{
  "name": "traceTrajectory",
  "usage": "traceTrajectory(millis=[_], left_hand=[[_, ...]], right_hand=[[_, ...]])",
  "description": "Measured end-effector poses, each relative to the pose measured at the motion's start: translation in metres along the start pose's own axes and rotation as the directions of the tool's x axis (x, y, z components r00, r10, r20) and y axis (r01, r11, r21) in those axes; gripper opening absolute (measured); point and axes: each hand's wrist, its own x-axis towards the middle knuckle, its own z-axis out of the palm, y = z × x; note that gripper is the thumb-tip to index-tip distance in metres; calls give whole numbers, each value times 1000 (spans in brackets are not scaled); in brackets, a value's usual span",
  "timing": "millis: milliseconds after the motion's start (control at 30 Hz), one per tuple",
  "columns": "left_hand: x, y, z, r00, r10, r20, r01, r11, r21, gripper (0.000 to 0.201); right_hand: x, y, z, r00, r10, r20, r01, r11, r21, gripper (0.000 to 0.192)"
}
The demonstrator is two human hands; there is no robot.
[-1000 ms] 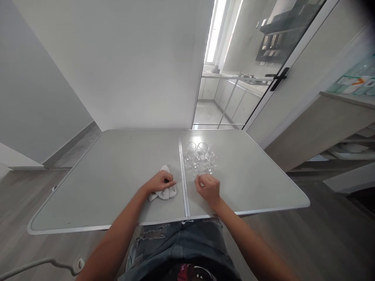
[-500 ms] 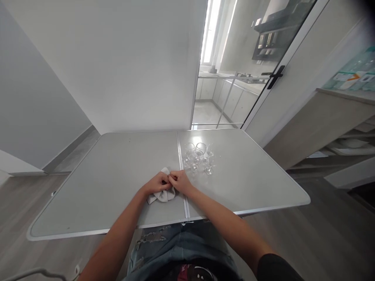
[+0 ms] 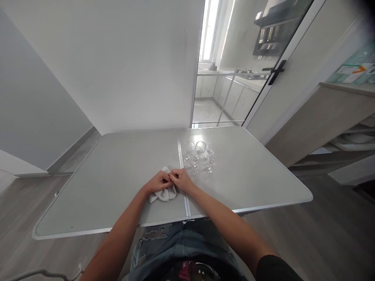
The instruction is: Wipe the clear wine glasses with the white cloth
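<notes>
My left hand (image 3: 158, 182) and my right hand (image 3: 181, 180) meet at the fingertips over the near middle of the table. Both have their fingers curled closed; what they hold, if anything, is hidden. Under and around my left hand lies a crumpled white cloth (image 3: 165, 194), one end showing beyond the fingers. To the right, just past my right hand, several clear stemmed glasses (image 3: 200, 147) stand close together. Their outlines overlap and are hard to separate.
The pale folding table (image 3: 125, 160) has a metal seam (image 3: 179, 150) down its middle. A white wall (image 3: 140, 70) and a glass door with a black handle (image 3: 277, 72) stand behind it. Shelves (image 3: 319, 113) with plastic bottles (image 3: 356, 70) are at right.
The view has shifted slightly. My hands stay together over the cloth in nearly the same pose, and the glasses have not moved.
</notes>
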Motion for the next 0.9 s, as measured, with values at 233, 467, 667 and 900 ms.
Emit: traceTrajectory(millis=[233,467,667,900], left_hand=[[13,18,22,998,7,-58,-11,997,-80,32],[43,47,68,994,-46,-98,36,994,-100,49],[69,58,72,895,-190,-404,96,966,-241,38],[94,40,67,767,-231,-599,323,945,49,34]], right_hand=[[-24,-18,-19,950,-187,-250,143,973,-184,42],[-65,-10,-82,815,-81,-574,-92,960,-266,48],[-68,14,-138,744,88,-662,-293,934,-206,46],[-63,42,-143,748,285,-599,-408,910,-76,56]])
